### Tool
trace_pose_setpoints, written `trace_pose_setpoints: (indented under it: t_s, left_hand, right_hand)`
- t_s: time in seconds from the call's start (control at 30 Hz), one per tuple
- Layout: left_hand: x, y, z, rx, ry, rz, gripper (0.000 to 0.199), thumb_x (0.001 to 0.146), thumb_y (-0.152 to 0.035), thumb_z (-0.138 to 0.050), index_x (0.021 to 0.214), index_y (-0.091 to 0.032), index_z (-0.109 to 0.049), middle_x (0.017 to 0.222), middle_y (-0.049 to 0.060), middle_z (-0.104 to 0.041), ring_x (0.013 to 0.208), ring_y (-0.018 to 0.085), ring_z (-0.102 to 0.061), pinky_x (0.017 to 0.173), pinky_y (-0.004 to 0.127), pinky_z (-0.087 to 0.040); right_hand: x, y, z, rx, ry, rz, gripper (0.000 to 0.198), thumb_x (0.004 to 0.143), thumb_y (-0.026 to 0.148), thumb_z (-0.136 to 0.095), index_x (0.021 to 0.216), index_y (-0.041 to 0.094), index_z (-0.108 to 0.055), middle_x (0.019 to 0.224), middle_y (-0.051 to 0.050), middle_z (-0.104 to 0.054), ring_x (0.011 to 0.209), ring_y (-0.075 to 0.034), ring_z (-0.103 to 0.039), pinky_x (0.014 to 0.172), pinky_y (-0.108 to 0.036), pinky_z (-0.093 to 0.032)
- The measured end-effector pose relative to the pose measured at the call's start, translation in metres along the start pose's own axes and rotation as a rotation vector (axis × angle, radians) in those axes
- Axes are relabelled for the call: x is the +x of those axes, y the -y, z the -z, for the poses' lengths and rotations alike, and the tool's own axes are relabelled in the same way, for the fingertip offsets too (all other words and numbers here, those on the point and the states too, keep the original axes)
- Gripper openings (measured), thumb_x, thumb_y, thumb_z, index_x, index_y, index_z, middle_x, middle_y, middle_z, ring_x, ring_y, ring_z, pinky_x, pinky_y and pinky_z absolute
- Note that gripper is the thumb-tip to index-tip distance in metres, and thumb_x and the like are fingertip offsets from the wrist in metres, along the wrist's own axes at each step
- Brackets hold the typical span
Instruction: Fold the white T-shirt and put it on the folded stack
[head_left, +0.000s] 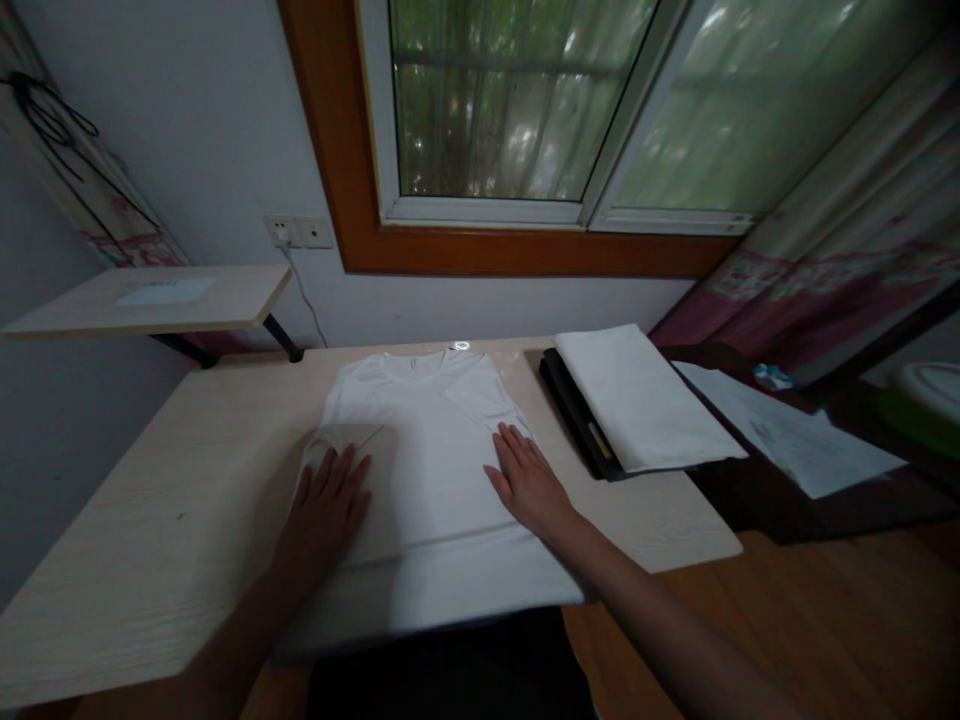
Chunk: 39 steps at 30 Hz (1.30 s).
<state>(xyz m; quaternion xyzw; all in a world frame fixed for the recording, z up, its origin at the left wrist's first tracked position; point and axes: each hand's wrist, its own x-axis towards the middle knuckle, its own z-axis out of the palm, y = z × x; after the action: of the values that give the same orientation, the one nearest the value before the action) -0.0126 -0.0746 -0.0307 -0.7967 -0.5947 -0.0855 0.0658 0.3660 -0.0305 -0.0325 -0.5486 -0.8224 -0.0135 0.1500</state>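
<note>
A white T-shirt (435, 480) lies spread on the pale wooden table (202, 460), its neckline toward the window and its lower edge hanging at the table's front. The sleeves are laid inward over the body of the shirt. My left hand (326, 505) rests flat on the shirt's left side, fingers apart. On the right side, my right hand (529, 480) also lies flat near the sleeve, fingers stretched out and thumb apart. Neither hand grips the cloth.
A white folded cloth (645, 400) lies on dark flat items (577, 415) at the table's right. Beyond are a paper sheet (795, 430) and a curtain (810, 260). A small raised shelf (247, 295) stands back left, near a wall socket (300, 232) with a plugged cable.
</note>
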Motion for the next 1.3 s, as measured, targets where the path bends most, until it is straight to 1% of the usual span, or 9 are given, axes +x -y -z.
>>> trace_pose_setpoints:
  t_s: [0.13,0.33,0.6,0.67,0.83,1.0,1.1,1.2,1.3]
  left_hand:
    - [-0.007,-0.001,0.003,-0.011,-0.019,-0.012,0.054,0.103,-0.042,-0.038,0.154,-0.026,-0.045,0.167,0.008,-0.03,0.156,0.035,-0.023,0.122,0.063,-0.029]
    - [0.01,0.017,0.013,-0.022,-0.089,-0.027,0.053,0.103,-0.04,-0.035,0.149,-0.02,-0.052,0.165,0.011,-0.036,0.157,0.034,-0.017,0.123,0.063,-0.027]
    - [0.049,0.032,0.003,0.013,-0.027,-0.063,0.053,0.104,-0.039,-0.033,0.148,-0.017,-0.052,0.16,0.011,-0.044,0.154,0.03,-0.03,0.126,0.056,-0.024]
    - [0.053,0.032,-0.002,0.008,0.0,-0.063,0.053,0.105,-0.039,-0.032,0.149,-0.016,-0.051,0.16,0.012,-0.044,0.153,0.03,-0.033,0.126,0.055,-0.025]
    - [0.053,0.033,-0.005,-0.005,0.018,-0.066,0.054,0.105,-0.039,-0.034,0.153,-0.018,-0.046,0.164,0.011,-0.037,0.153,0.028,-0.033,0.126,0.055,-0.024]
    - [0.059,0.035,0.001,-0.071,-0.016,-0.062,0.048,0.104,-0.038,-0.037,0.141,-0.018,-0.059,0.155,0.011,-0.052,0.151,0.03,-0.036,0.126,0.055,-0.026]
    - [0.076,0.026,0.009,-0.195,-0.075,-0.069,0.041,0.102,-0.035,-0.04,0.125,-0.018,-0.07,0.137,0.011,-0.066,0.139,0.029,-0.049,0.121,0.05,-0.036]
    - [0.103,0.007,0.016,-0.387,-0.105,-0.071,0.034,0.099,-0.032,-0.045,0.114,-0.02,-0.073,0.115,0.01,-0.073,0.113,0.025,-0.064,0.106,0.045,-0.05]
    - [0.138,-0.021,0.018,-0.634,-0.042,-0.034,0.033,0.097,-0.032,-0.047,0.115,-0.019,-0.072,0.104,0.008,-0.075,0.089,0.019,-0.069,0.088,0.035,-0.056]
  right_hand:
    - [-0.007,0.005,0.008,0.014,0.009,-0.002,0.059,0.107,0.043,-0.041,0.156,0.01,-0.04,0.164,-0.016,-0.03,0.154,-0.03,-0.025,0.125,-0.051,-0.028]
    - [0.011,-0.001,0.028,0.102,-0.067,-0.048,0.054,0.106,0.04,-0.041,0.154,0.017,-0.044,0.157,-0.013,-0.045,0.145,-0.028,-0.041,0.12,-0.046,-0.037]
    - [0.068,-0.043,0.019,0.109,-0.204,-0.319,0.039,0.1,0.034,-0.053,0.13,0.011,-0.063,0.122,-0.019,-0.065,0.113,-0.031,-0.061,0.103,-0.041,-0.046]
    - [0.08,-0.052,0.015,0.181,-0.178,-0.395,0.036,0.097,0.034,-0.058,0.122,0.009,-0.066,0.114,-0.018,-0.068,0.105,-0.028,-0.064,0.095,-0.036,-0.049]
    - [0.096,-0.063,0.015,0.301,0.002,-0.525,0.026,0.093,0.036,-0.067,0.103,0.013,-0.072,0.098,-0.012,-0.074,0.089,-0.023,-0.07,0.076,-0.028,-0.048]
    - [0.1,-0.063,0.019,0.252,0.114,-0.564,0.016,0.086,0.031,-0.069,0.088,0.016,-0.071,0.088,-0.01,-0.074,0.08,-0.022,-0.068,0.064,-0.026,-0.041]
    - [0.101,-0.059,0.02,0.305,0.095,-0.545,0.013,0.084,0.03,-0.068,0.086,0.017,-0.067,0.081,-0.006,-0.071,0.074,-0.019,-0.064,0.062,-0.025,-0.039]
    - [0.102,-0.051,0.02,0.467,0.028,-0.451,0.011,0.083,0.029,-0.063,0.087,0.019,-0.062,0.078,-0.001,-0.068,0.073,-0.018,-0.061,0.065,-0.024,-0.04]
    - [0.102,-0.038,0.016,0.611,-0.037,-0.369,0.011,0.081,0.028,-0.061,0.088,0.02,-0.06,0.076,0.002,-0.065,0.071,-0.017,-0.06,0.067,-0.025,-0.041]
